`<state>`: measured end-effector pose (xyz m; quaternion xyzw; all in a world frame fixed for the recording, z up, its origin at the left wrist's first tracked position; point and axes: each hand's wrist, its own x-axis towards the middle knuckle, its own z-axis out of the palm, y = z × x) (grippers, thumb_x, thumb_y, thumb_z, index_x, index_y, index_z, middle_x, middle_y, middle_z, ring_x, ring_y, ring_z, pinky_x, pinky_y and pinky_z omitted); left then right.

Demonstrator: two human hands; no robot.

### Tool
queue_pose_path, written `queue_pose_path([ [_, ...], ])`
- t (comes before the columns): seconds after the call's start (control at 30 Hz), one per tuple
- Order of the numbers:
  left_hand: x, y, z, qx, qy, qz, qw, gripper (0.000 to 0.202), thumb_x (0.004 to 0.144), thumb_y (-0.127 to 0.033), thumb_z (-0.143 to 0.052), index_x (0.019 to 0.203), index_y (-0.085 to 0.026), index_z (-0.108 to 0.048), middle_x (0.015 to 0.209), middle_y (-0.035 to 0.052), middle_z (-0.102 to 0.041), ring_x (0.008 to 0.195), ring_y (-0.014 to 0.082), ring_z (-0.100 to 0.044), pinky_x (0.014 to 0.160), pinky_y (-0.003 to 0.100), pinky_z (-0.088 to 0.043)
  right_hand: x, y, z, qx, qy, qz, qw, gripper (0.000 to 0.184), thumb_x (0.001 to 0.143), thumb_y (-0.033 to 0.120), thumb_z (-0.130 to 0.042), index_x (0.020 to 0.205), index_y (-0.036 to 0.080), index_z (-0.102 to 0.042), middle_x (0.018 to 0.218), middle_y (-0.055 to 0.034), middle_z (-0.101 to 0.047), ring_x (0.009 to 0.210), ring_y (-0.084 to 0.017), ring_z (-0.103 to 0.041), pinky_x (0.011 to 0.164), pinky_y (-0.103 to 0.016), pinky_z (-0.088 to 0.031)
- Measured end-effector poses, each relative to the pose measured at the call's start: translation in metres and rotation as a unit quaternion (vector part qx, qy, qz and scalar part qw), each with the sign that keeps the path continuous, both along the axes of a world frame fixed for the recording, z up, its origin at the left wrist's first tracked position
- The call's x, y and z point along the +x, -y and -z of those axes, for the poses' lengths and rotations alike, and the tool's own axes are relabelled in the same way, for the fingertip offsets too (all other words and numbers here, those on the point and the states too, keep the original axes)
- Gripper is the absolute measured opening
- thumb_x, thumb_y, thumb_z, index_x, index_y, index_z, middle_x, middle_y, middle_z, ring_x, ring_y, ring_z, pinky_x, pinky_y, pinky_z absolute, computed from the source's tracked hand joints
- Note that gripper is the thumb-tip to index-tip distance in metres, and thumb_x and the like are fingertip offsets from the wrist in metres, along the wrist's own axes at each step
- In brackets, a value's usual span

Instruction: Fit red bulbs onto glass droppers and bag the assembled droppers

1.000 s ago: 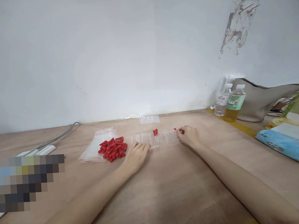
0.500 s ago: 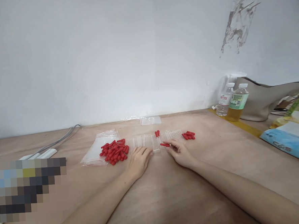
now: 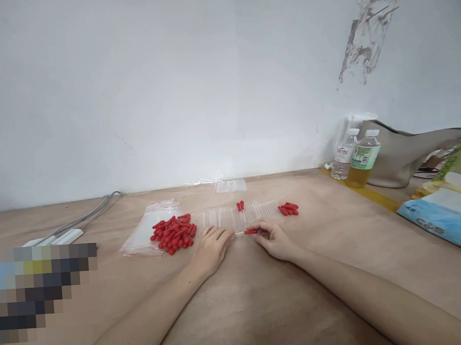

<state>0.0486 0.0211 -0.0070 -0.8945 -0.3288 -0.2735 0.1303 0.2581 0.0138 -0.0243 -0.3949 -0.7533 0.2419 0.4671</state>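
Note:
My left hand point(image 3: 212, 247) is closed around a thin clear dropper tube point(image 3: 239, 233), whose end sticks out to the right. Between the fingertips of my right hand point(image 3: 276, 239) is a red rubber dropper bulb point(image 3: 250, 231). Its open end meets the tube's tip, though how far the tube goes in cannot be seen. Just beyond both hands lies a row of clear tubes point(image 3: 217, 216) side by side. Two red bulbs point(image 3: 240, 206) show at the row's far edge. A large heap of red bulbs point(image 3: 173, 235) lies left of my left hand, a smaller group point(image 3: 289, 209) to the right.
Clear zip bags point(image 3: 144, 235) lie partly under the large heap, and another flat bag point(image 3: 230, 185) is by the wall. At right stand two bottles point(image 3: 364, 156), a grey bag point(image 3: 389, 157) and a blue tissue pack point(image 3: 440, 227). A grey cable point(image 3: 96, 213) runs at left.
My right hand has moved left and brought the red bulb up against the end of the tube in my left hand. The view has shifted slightly.

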Motion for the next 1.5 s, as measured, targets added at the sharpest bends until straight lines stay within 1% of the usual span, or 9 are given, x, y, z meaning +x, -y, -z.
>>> queue_pose_path([
  [0.17, -0.001, -0.001, 0.001, 0.015, 0.007, 0.021, 1.000, 0.022, 0.086, -0.015, -0.038, 0.099, -0.016, -0.055, 0.084, 0.0049, -0.061, 0.079, 0.0180, -0.051, 0.076, 0.033, -0.041, -0.001, 0.004, -0.004, -0.014, 0.017, -0.013, 1.000, 0.020, 0.073, 0.025, -0.056, 0.091, 0.019, -0.062, 0.082, -0.0039, -0.058, 0.067, -0.012, -0.053, 0.061, -0.025, -0.044],
  [0.23, -0.001, -0.002, 0.002, 0.024, 0.012, 0.035, 0.999, 0.022, 0.085, -0.013, -0.038, 0.099, -0.016, -0.055, 0.083, 0.0050, -0.061, 0.078, 0.0179, -0.052, 0.077, 0.034, -0.041, -0.002, 0.005, -0.005, -0.006, 0.029, -0.015, 0.999, 0.018, 0.073, 0.028, -0.057, 0.088, 0.020, -0.063, 0.081, -0.0035, -0.060, 0.069, -0.013, -0.053, 0.062, -0.025, -0.044],
  [0.37, -0.002, -0.002, 0.005, 0.035, 0.026, 0.062, 0.997, 0.026, 0.083, -0.010, -0.039, 0.102, -0.017, -0.055, 0.085, 0.0060, -0.061, 0.077, 0.0173, -0.054, 0.071, 0.031, -0.045, -0.004, 0.005, -0.005, 0.022, 0.021, -0.034, 0.999, 0.013, 0.077, 0.026, -0.054, 0.085, 0.022, -0.064, 0.080, -0.0017, -0.063, 0.073, -0.013, -0.056, 0.068, -0.026, -0.043],
  [0.47, -0.002, -0.001, 0.008, 0.037, 0.029, 0.062, 0.997, 0.029, 0.082, -0.008, -0.038, 0.106, -0.016, -0.054, 0.087, 0.0071, -0.061, 0.077, 0.0163, -0.056, 0.066, 0.028, -0.047, -0.004, 0.004, -0.005, 0.034, 0.020, -0.034, 0.999, 0.013, 0.077, 0.025, -0.053, 0.084, 0.021, -0.063, 0.079, -0.0020, -0.063, 0.073, -0.013, -0.056, 0.068, -0.026, -0.043],
  [0.53, -0.002, 0.000, 0.010, 0.045, 0.017, 0.062, 0.997, 0.032, 0.081, -0.006, -0.037, 0.107, -0.016, -0.053, 0.088, 0.0073, -0.061, 0.077, 0.0163, -0.057, 0.065, 0.028, -0.048, -0.003, 0.004, -0.005, 0.038, 0.025, -0.031, 0.998, 0.012, 0.077, 0.025, -0.053, 0.082, 0.020, -0.063, 0.077, -0.0023, -0.062, 0.071, -0.013, -0.056, 0.067, -0.026, -0.043],
  [0.83, -0.001, 0.000, 0.008, 0.069, -0.005, 0.078, 0.995, 0.035, 0.078, -0.002, -0.033, 0.103, -0.015, -0.054, 0.088, 0.0080, -0.062, 0.079, 0.0168, -0.057, 0.067, 0.029, -0.049, -0.003, 0.007, -0.008, 0.057, 0.044, -0.038, 0.997, 0.011, 0.077, 0.025, -0.053, 0.077, 0.019, -0.063, 0.072, -0.0019, -0.060, 0.067, -0.012, -0.053, 0.063, -0.025, -0.042],
  [1.1, 0.003, 0.002, 0.005, 0.057, -0.012, 0.082, 0.995, 0.033, 0.079, -0.002, -0.034, 0.101, -0.015, -0.055, 0.087, 0.0073, -0.062, 0.077, 0.0169, -0.056, 0.067, 0.030, -0.049, -0.004, 0.008, -0.007, 0.070, 0.101, -0.020, 0.992, 0.009, 0.077, 0.024, -0.052, 0.077, 0.019, -0.060, 0.072, -0.0026, -0.059, 0.069, -0.014, -0.052, 0.065, -0.027, -0.041],
  [1.27, 0.006, 0.005, 0.004, 0.028, -0.008, 0.057, 0.998, 0.028, 0.082, -0.005, -0.036, 0.099, -0.016, -0.056, 0.085, 0.0062, -0.062, 0.077, 0.0168, -0.056, 0.068, 0.029, -0.048, -0.006, 0.007, -0.007, 0.093, 0.133, -0.012, 0.987, 0.009, 0.077, 0.024, -0.052, 0.075, 0.018, -0.059, 0.069, -0.0026, -0.057, 0.067, -0.014, -0.052, 0.062, -0.026, -0.040],
  [1.5, 0.008, 0.004, 0.005, 0.025, -0.014, 0.067, 0.997, 0.026, 0.081, -0.007, -0.038, 0.098, -0.014, -0.057, 0.085, 0.0072, -0.062, 0.078, 0.0182, -0.056, 0.069, 0.031, -0.048, -0.010, 0.008, -0.008, 0.086, 0.145, -0.019, 0.985, 0.008, 0.077, 0.023, -0.052, 0.075, 0.018, -0.059, 0.070, -0.0026, -0.058, 0.067, -0.014, -0.052, 0.062, -0.025, -0.040],
])
